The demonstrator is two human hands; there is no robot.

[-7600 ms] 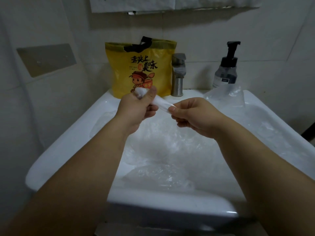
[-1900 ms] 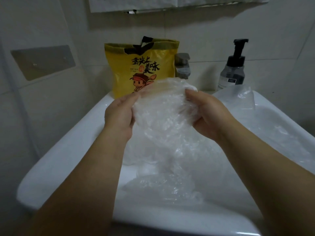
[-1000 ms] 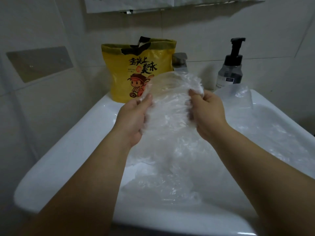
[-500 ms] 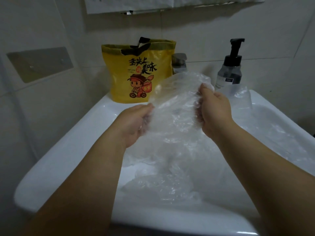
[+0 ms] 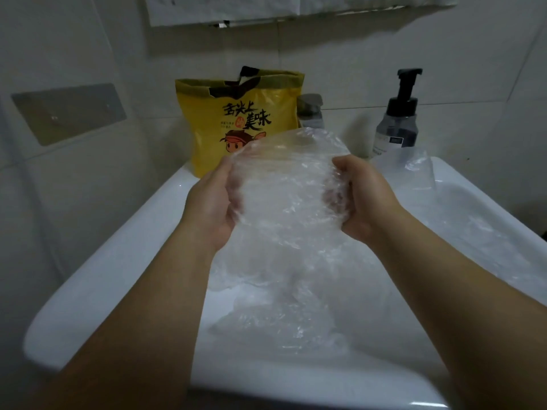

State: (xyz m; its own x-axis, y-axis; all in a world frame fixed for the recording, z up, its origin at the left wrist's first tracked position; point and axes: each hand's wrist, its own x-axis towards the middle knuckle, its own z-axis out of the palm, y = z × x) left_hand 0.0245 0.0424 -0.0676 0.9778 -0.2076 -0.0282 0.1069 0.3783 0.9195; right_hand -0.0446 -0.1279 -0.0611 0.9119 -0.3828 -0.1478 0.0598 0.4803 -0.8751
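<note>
We hold a crumpled clear plastic bag above the white ceramic sink, left hand and right hand fingers curled, gripping its sides.

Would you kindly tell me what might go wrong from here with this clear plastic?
The left hand and right hand grip the thin clear plastic at its sides; a hard pull could tear it or let it slip.
Its lower end hangs into loose plastic in the sink, so they may tangle.
It is raised just before the yellow bag and near the pump bottle; a wide swing might topple them.
</note>
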